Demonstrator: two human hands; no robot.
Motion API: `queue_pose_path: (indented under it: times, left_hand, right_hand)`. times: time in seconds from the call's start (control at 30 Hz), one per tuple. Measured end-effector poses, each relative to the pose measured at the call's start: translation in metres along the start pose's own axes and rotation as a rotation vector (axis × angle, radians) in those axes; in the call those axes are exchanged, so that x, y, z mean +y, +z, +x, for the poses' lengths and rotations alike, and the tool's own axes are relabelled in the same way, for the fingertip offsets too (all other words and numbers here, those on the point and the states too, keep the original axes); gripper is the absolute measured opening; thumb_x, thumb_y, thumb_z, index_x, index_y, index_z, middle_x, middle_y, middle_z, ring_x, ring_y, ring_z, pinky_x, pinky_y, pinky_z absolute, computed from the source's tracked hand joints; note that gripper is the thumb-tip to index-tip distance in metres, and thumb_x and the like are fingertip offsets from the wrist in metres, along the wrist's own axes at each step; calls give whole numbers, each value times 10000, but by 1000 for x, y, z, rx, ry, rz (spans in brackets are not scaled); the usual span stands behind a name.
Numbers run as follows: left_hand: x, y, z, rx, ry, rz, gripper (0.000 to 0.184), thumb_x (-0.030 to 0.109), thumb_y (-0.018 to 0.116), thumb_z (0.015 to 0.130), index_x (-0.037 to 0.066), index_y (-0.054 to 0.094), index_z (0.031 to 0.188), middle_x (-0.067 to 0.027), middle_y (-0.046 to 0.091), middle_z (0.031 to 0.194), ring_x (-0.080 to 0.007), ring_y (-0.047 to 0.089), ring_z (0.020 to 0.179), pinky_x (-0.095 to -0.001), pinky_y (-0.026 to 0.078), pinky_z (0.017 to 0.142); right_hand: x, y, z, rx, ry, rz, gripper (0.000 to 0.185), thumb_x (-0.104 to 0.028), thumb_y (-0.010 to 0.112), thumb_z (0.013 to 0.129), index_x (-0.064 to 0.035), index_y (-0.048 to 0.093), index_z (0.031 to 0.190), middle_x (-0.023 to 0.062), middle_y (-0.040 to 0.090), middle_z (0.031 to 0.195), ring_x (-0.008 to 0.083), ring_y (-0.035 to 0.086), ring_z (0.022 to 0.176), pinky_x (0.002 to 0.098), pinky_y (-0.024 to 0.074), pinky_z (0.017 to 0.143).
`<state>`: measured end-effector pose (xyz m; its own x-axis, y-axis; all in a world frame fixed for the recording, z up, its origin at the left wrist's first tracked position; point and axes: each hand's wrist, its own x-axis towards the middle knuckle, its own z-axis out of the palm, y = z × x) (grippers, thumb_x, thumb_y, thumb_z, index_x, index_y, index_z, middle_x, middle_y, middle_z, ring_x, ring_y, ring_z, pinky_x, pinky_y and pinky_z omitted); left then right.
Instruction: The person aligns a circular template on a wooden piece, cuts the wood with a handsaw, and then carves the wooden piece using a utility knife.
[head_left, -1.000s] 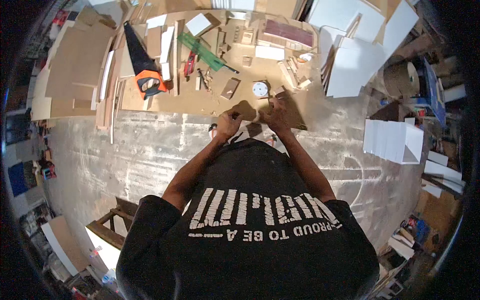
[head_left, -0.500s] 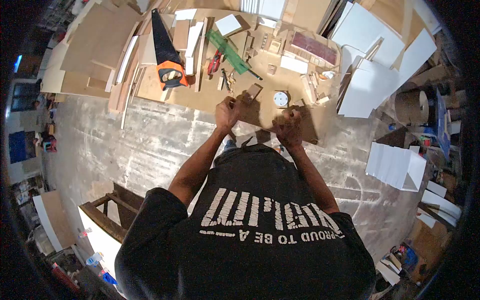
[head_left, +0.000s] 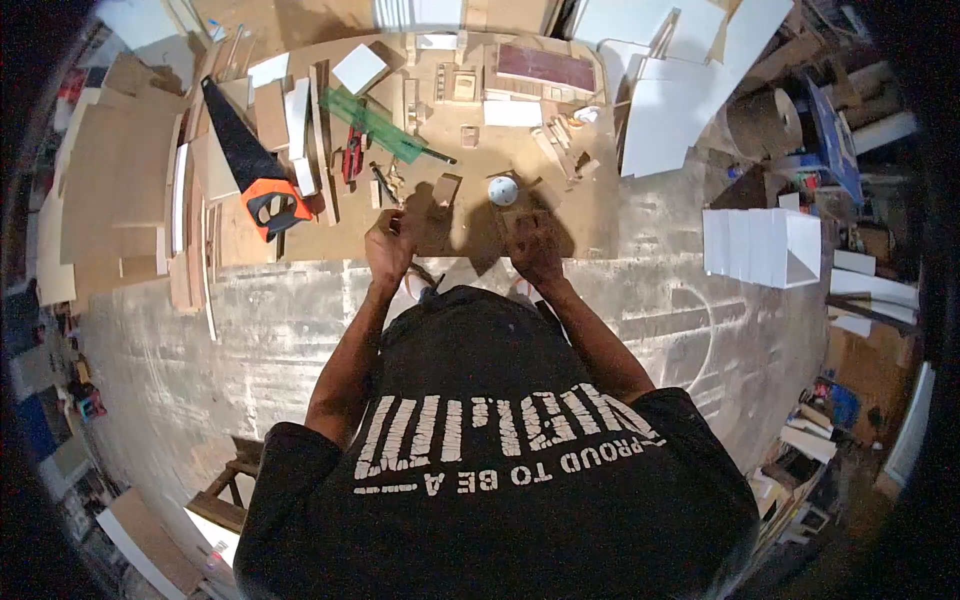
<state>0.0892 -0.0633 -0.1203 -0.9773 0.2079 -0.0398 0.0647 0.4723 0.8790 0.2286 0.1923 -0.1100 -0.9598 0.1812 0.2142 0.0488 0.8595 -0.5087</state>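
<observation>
black shirt [head_left: 490,520] | upside-down "PROUD TO BE A" [head_left: 537,469] | larger lettering [head_left: 490,437] unclear

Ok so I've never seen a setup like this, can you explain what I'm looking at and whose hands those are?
There's no robot here. One camera, worn on a person's head, looks forward and down, which is why their own black shirt fills the bottom and everything curves at the edges. The left hand and right hand are theirs, bare, at the near edge of a worktable. On it lie an orange-handled saw, a green strip, a red tool, a white round object, a small wooden block and wood offcuts. Whether either hand holds something is too dark to tell.
</observation>
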Motion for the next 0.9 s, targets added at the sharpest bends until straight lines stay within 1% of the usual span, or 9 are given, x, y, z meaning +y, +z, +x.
queue_pose_path:
  times: [0.13,0.17,0.27,0.4,0.43,0.57,0.67,0.77,0.9]
  left_hand:
    - [20,13,-1,-153,63,-6,246,226,688,853,-3,655,938,-173,674,765,-285,675,702,-370,519,654]
    - [17,20,0,-215,110,-17,244,220,687,848,0,652,945,-179,673,774,-297,676,714,-378,521,664]
    - [40,34,1,-455,135,124,259,215,685,828,-3,641,963,-201,672,815,-338,675,754,-412,524,695]
    - [35,75,-4,-590,216,113,302,228,690,800,-20,619,957,-227,675,889,-388,673,827,-458,523,736]
    - [36,89,-4,-530,288,53,306,224,680,797,-29,594,945,-237,672,884,-410,669,842,-463,525,742]
    - [80,103,-15,-439,-46,88,445,257,729,775,-2,529,1076,-273,640,938,-430,634,912,-475,516,785]
    - [27,156,-8,-198,284,355,549,299,767,759,13,493,1139,-247,568,1040,-415,576,970,-486,493,830]
    - [76,153,-14,-149,87,256,612,348,770,761,23,469,1183,-231,485,1071,-422,519,990,-506,468,849]
    - [92,175,-26,-20,19,460,729,407,780,742,36,429,1262,-258,477,1059,-436,499,996,-512,445,871]
  right_hand:
    - [-7,-4,-7,126,132,-74,352,-112,663,757,21,549,1062,237,565,1023,420,544,985,475,473,862]
    - [-11,-8,-9,187,281,42,399,-104,684,745,24,536,1093,234,562,1035,420,543,985,484,467,858]
    - [15,-1,-29,260,308,-73,519,-223,681,787,-7,497,1222,169,563,1059,381,526,965,488,448,856]
    - [30,-11,-46,211,334,-117,589,-228,695,779,-3,473,1276,194,541,1083,388,527,1014,500,454,846]
    - [36,-8,-48,151,372,-91,561,-217,685,790,1,484,1266,215,535,1051,399,532,1033,508,453,853]
    - [55,-20,-47,69,370,188,490,-197,770,761,-11,537,1151,226,550,1054,414,585,955,491,497,817]
    - [64,-41,-43,-81,137,156,494,-226,771,772,-6,544,1151,231,558,1095,424,572,1017,492,489,855]
    - [79,-45,-42,-158,105,213,507,-235,773,768,-6,542,1157,235,564,1126,432,559,1057,499,473,888]
    - [88,-48,-32,-320,135,180,527,-247,782,761,-6,541,1162,239,567,1125,437,557,1061,505,465,898]
